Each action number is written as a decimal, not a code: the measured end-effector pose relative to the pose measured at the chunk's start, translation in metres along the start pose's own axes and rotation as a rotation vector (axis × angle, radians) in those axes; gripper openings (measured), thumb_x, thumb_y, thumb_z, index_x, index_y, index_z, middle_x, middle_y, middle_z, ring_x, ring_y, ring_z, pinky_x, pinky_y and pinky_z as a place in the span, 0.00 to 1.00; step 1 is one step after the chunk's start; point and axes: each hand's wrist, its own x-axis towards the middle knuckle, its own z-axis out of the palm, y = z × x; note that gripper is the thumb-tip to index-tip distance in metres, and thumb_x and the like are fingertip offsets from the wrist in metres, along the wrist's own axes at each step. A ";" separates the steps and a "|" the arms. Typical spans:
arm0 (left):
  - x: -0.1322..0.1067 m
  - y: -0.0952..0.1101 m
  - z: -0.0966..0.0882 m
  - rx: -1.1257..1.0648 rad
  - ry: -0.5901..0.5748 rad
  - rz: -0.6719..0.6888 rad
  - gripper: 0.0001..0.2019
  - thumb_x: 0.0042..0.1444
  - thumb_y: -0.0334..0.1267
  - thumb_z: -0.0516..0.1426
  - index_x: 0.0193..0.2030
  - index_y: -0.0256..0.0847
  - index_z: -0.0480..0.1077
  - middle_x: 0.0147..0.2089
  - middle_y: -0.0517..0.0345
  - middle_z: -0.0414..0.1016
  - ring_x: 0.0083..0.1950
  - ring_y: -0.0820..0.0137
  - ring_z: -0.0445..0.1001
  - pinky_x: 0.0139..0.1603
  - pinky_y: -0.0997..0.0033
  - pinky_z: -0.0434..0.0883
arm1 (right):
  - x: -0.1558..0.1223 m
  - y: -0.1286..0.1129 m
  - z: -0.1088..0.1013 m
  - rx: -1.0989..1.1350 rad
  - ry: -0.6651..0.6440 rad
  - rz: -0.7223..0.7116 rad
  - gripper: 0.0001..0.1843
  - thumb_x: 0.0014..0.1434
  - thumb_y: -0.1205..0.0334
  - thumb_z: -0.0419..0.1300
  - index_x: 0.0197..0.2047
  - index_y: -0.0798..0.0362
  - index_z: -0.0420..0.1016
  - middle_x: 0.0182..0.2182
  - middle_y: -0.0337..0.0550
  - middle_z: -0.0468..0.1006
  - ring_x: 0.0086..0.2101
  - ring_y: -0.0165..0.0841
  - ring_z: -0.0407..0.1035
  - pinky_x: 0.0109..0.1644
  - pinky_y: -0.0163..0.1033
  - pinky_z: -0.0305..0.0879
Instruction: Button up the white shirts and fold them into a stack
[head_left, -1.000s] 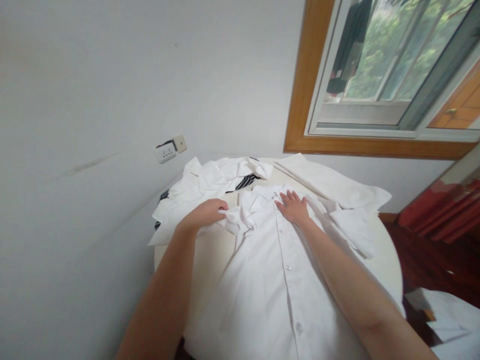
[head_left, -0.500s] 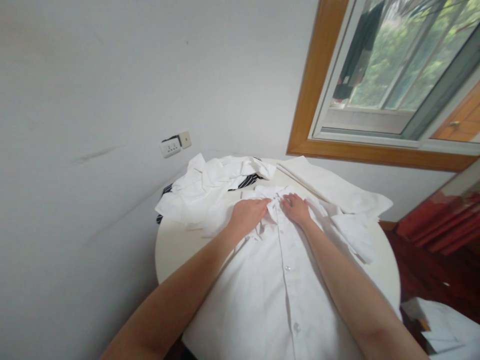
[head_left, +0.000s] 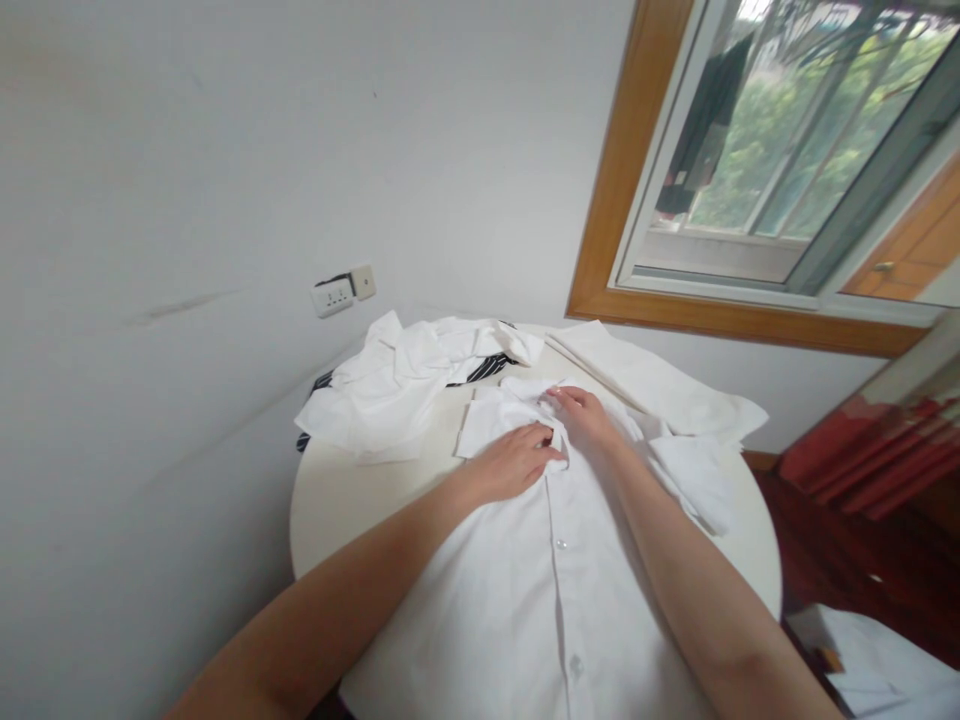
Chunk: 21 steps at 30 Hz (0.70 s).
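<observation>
A white button-up shirt (head_left: 495,600) lies front side up over the round table, its lower part hanging toward me. Clear buttons run down its front. My left hand (head_left: 519,460) is curled at the left side of the neck opening, with a collar flap between thumb and fingers. Just beyond it, my right hand (head_left: 586,412) pinches the collar near its far edge. The shirt's sleeve (head_left: 694,475) lies bunched to the right. Part of the collar is hidden beneath my fingers.
Crumpled white clothes (head_left: 397,370) with a black striped cloth (head_left: 484,368) lie at the table's back left. A folded white cloth (head_left: 660,380) lies back right. The round table (head_left: 337,510) stands against the wall (head_left: 187,200). White fabric (head_left: 885,655) is low at right.
My left hand has moved nearer to me, lifting and turning the collar flap. My right hand has shifted slightly left along the collar. The left shoulder fabric now lies flatter.
</observation>
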 end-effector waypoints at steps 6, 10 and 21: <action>-0.002 -0.001 -0.003 -0.120 -0.096 0.040 0.22 0.60 0.27 0.48 0.59 0.46 0.69 0.54 0.54 0.75 0.57 0.68 0.72 0.60 0.66 0.67 | 0.000 -0.005 0.010 -0.077 -0.276 -0.050 0.24 0.56 0.43 0.58 0.40 0.55 0.82 0.33 0.41 0.82 0.35 0.37 0.73 0.42 0.39 0.68; -0.006 -0.011 -0.011 -0.094 -0.014 -0.114 0.22 0.60 0.29 0.48 0.58 0.47 0.69 0.55 0.57 0.76 0.55 0.69 0.73 0.58 0.66 0.68 | 0.001 -0.004 0.009 -0.013 -0.289 -0.004 0.19 0.50 0.47 0.61 0.30 0.56 0.79 0.23 0.38 0.76 0.27 0.32 0.68 0.33 0.35 0.63; -0.022 -0.067 -0.014 -0.054 0.476 -0.582 0.19 0.60 0.29 0.48 0.57 0.38 0.67 0.53 0.49 0.73 0.55 0.67 0.70 0.60 0.62 0.67 | -0.010 -0.031 -0.042 0.360 -0.348 0.196 0.13 0.47 0.56 0.57 0.37 0.52 0.67 0.33 0.41 0.75 0.33 0.32 0.70 0.37 0.34 0.66</action>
